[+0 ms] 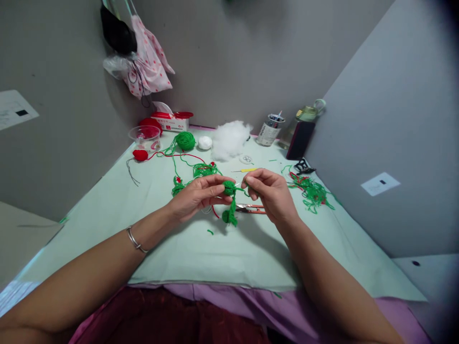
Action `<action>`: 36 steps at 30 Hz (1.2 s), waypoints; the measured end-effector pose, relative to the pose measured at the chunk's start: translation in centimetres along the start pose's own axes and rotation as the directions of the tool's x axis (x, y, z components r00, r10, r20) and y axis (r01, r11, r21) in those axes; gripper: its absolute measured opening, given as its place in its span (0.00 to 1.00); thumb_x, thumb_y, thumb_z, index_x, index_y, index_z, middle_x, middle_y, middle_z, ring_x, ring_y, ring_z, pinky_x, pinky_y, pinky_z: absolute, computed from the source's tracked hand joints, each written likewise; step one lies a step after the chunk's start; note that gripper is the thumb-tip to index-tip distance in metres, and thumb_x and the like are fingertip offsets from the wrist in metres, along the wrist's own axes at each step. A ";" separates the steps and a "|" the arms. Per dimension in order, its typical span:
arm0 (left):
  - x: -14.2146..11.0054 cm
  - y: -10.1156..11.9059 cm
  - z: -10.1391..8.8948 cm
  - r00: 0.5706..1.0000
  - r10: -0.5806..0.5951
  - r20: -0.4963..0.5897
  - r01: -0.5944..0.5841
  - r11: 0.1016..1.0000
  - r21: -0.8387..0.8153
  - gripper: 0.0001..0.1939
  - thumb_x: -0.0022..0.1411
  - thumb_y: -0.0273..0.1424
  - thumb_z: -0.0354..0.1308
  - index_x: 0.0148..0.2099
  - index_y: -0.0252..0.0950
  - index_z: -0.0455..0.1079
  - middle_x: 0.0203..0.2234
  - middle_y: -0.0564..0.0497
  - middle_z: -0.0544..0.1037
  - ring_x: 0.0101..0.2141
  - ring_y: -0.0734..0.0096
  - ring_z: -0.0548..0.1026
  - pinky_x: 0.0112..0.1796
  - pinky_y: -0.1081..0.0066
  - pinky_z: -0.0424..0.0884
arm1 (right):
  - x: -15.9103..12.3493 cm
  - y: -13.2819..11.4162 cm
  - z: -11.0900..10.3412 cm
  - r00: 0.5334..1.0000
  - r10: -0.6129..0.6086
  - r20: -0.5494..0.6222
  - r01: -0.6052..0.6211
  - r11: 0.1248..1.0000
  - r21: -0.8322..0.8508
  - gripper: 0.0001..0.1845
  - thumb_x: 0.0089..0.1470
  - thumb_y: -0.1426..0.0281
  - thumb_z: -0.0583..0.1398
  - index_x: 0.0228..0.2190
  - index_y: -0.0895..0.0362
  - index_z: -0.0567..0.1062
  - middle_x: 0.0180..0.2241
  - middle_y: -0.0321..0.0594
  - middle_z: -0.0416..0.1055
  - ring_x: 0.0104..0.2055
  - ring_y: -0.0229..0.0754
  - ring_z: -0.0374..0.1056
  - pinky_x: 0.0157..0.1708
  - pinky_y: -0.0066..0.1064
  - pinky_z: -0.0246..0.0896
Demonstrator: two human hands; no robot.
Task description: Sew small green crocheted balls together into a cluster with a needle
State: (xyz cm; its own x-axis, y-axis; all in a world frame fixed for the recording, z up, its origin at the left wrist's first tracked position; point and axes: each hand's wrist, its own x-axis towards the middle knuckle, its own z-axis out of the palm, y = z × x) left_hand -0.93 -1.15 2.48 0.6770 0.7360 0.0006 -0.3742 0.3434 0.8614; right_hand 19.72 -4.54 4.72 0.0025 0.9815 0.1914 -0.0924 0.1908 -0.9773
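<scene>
My left hand (195,196) pinches a small green crocheted piece (229,203) between thumb and fingers; a second green knob of it hangs below. My right hand (268,191) is closed in a pinch just right of the piece, on a thin needle or strand that I cannot make out clearly. Both hands hover above the pale green table sheet (251,248). Red-handled snips (251,208) lie on the sheet under the right hand. A green yarn strand runs from the piece back to a green yarn ball (185,140).
Green crocheted bits (204,169) and a heap of green and red yarn scraps (311,191) lie on the sheet. At the back stand white stuffing (229,138), a tin of tools (269,130), a tissue box (171,122), a clear cup (145,137) and a yellow-handled hook (247,170).
</scene>
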 end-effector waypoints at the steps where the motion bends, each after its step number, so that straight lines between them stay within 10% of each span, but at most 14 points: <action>1: 0.0 0.0 0.0 1.000 0.001 -0.009 -0.001 1.000 -0.007 0.16 0.58 0.34 0.71 0.47 0.35 0.79 0.37 0.51 0.80 0.34 0.73 0.80 0.44 0.66 0.76 | 0.0 -0.1 -0.1 0.999 -0.040 -0.021 0.039 0.999 -0.034 0.11 0.49 0.64 0.71 0.26 0.57 0.79 0.25 0.37 0.77 0.19 0.31 0.59 0.20 0.27 0.53; 16: 0.2 -0.6 -0.3 1.000 -0.024 0.013 0.025 1.000 -0.015 0.12 0.60 0.35 0.69 0.44 0.34 0.77 0.33 0.50 0.79 0.32 0.72 0.79 0.41 0.68 0.75 | 0.1 0.8 0.2 0.975 0.180 0.128 -0.184 0.983 0.018 0.14 0.45 0.60 0.74 0.27 0.56 0.80 0.24 0.33 0.71 0.22 0.31 0.59 0.22 0.26 0.55; 23: 0.3 -0.6 -0.1 1.000 -0.018 0.001 0.018 0.999 -0.049 0.13 0.60 0.36 0.70 0.41 0.33 0.74 0.33 0.51 0.78 0.32 0.72 0.79 0.42 0.67 0.75 | -0.2 0.8 0.2 0.994 -0.110 0.020 0.111 0.962 -0.251 0.09 0.51 0.64 0.71 0.28 0.56 0.80 0.29 0.37 0.73 0.27 0.36 0.64 0.28 0.31 0.61; 29: 0.3 -0.8 -0.2 1.000 -0.018 -0.016 0.017 0.999 -0.044 0.13 0.59 0.36 0.70 0.38 0.32 0.73 0.32 0.53 0.76 0.33 0.73 0.79 0.43 0.69 0.75 | -1.2 1.0 1.1 0.858 -0.472 0.205 0.494 0.644 -0.585 0.07 0.64 0.73 0.58 0.36 0.53 0.78 0.35 0.42 0.75 0.37 0.41 0.71 0.36 0.34 0.67; 36: 0.5 -1.3 -0.3 0.996 -0.009 -0.088 0.008 1.000 -0.013 0.13 0.60 0.35 0.69 0.37 0.33 0.71 0.32 0.52 0.76 0.34 0.73 0.78 0.44 0.68 0.75 | -2.0 1.3 1.5 0.713 -0.491 0.500 0.612 0.090 -0.786 0.09 0.66 0.75 0.56 0.44 0.55 0.75 0.39 0.45 0.79 0.38 0.41 0.73 0.33 0.30 0.63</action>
State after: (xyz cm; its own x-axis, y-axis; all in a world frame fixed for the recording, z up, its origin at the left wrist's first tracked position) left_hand -0.28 -1.12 1.20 0.6217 0.7816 -0.0519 -0.3770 0.3567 0.8548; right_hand 18.13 -6.28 3.15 -0.4502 0.5989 0.6623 0.7756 0.6298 -0.0422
